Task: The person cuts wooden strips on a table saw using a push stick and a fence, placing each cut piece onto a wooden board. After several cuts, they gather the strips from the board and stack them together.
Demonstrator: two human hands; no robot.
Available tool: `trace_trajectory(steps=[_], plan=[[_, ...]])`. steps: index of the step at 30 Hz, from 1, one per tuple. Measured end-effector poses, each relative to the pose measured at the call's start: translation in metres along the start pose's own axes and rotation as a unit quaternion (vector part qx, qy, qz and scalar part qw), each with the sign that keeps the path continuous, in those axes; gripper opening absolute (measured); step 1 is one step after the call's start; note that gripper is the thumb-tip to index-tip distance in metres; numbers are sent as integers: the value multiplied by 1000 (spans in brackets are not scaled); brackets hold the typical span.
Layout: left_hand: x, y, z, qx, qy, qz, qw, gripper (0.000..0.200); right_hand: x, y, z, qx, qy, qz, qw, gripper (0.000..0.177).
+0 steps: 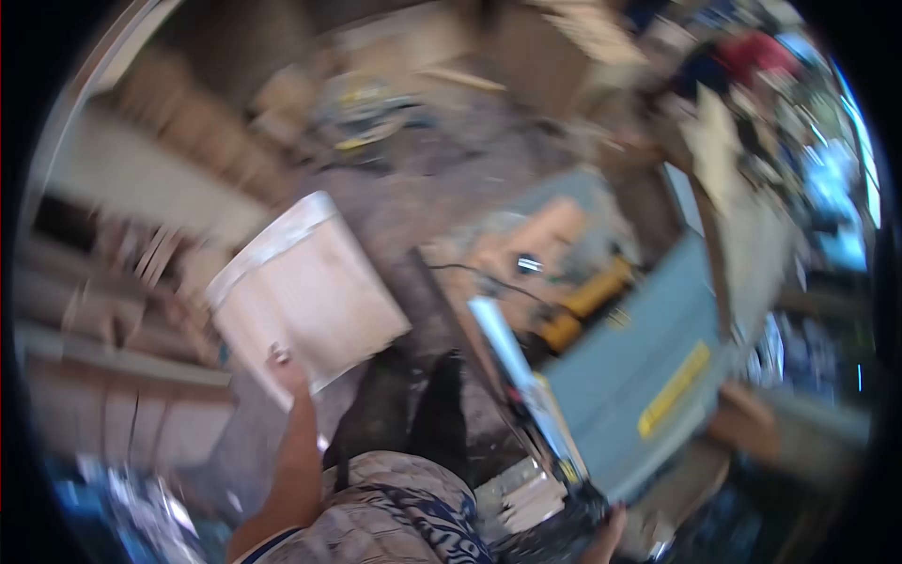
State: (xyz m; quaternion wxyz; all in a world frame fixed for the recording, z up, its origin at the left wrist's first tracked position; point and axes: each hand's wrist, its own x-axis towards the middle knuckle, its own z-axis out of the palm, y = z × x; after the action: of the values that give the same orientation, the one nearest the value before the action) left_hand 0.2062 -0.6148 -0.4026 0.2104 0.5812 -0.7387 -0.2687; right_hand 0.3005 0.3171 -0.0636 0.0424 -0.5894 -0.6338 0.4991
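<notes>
My left hand (287, 370) is closed on the lower left edge of a pale wooden panel (310, 291), which is tilted in front of my legs. A whitish strip runs along the panel's far edge. My right hand (609, 534) shows low in the view, beside the near end of a blue-grey machine table (639, 348) with a yellow label. Blur hides how its fingers lie and whether it holds anything. Nearer my body lie some light wooden pieces (522, 498).
A yellow-and-black power tool (587, 305) and a black cable are beside the machine table. Stacked boards (160, 179) line the left side. Farther off on the floor is a yellow-and-dark item (366, 122). Clutter fills the upper right.
</notes>
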Motion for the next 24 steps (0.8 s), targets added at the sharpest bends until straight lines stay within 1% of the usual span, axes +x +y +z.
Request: trace_trajectory(steps=[1, 2, 3, 4, 5, 6, 7, 8, 9, 10, 12, 14, 15, 16, 17, 18, 19, 20, 21, 22, 24], plan=[[-5, 34, 1, -46, 4, 61, 997, 45, -5, 1, 11, 28, 0, -5, 1000, 59], [-10, 79, 0, -29, -22, 45, 998, 42, -16, -13, 33, 22, 38, 1, 999, 52], [-12, 110, 3, -79, -27, 98, 992, 38, -52, -32, 64, 71, 62, -24, 995, 16], [-19, 157, 2, -96, -43, 136, 985, 37, -52, -31, 62, 62, 36, -34, 997, 19], [-25, 203, 3, -136, -65, 167, 974, 38, -45, -23, 65, 62, 94, -46, 993, 24], [-34, 257, -5, -167, -105, 168, 966, 38, -62, -31, 63, 42, 96, -36, 994, 31], [-49, 303, -11, -189, -135, 167, 958, 37, -67, -28, 68, 94, 97, -28, 990, 32], [-66, 338, -6, -201, -146, 185, 951, 37, -86, -42, 76, 95, 125, -17, 987, 31], [-81, 371, 0, -264, -185, 213, 922, 36, -83, -38, 77, 130, 136, -24, 982, 27], [-100, 405, 1, -324, -222, 240, 888, 36, -84, -38, 77, 159, 134, -29, 978, 27], [-147, 462, -1, -344, -259, 322, 843, 32, -89, -35, 77, 207, 137, -31, 968, 27], [-208, 521, -34, -342, -353, 339, 802, 29, -87, -29, 76, 195, 138, -61, 969, 25], [-239, 544, -50, -354, -392, 365, 766, 25, -83, -27, 78, 210, 142, -61, 965, 25], [-265, 553, -45, -396, -407, 417, 710, 24, -80, -25, 82, 196, 162, -79, 964, 25], [-295, 558, -53, -385, -477, 394, 685, 23, -75, -23, 85, 181, 182, -97, 962, 25], [-327, 563, -65, -370, -543, 368, 658, 22, -67, -23, 88, 157, 213, -85, 961, 26], [-352, 568, -76, -345, -540, 455, 619, 22, -63, -23, 90, 167, 215, -85, 958, 26], [-377, 564, -78, -324, -602, 439, 583, 22, -59, -25, 91, 181, 241, -73, 951, 27], [-402, 566, -93, -313, -624, 467, 542, 21, -58, -28, 93, 195, 265, -59, 942, 28], [-425, 567, -108, -301, -646, 493, 500, 20, -72, -41, 91, 239, 254, -43, 936, 28], [-464, 558, -115, -252, -728, 466, 436, 20, -66, -37, 84, 227, 255, -47, 939, 27]])
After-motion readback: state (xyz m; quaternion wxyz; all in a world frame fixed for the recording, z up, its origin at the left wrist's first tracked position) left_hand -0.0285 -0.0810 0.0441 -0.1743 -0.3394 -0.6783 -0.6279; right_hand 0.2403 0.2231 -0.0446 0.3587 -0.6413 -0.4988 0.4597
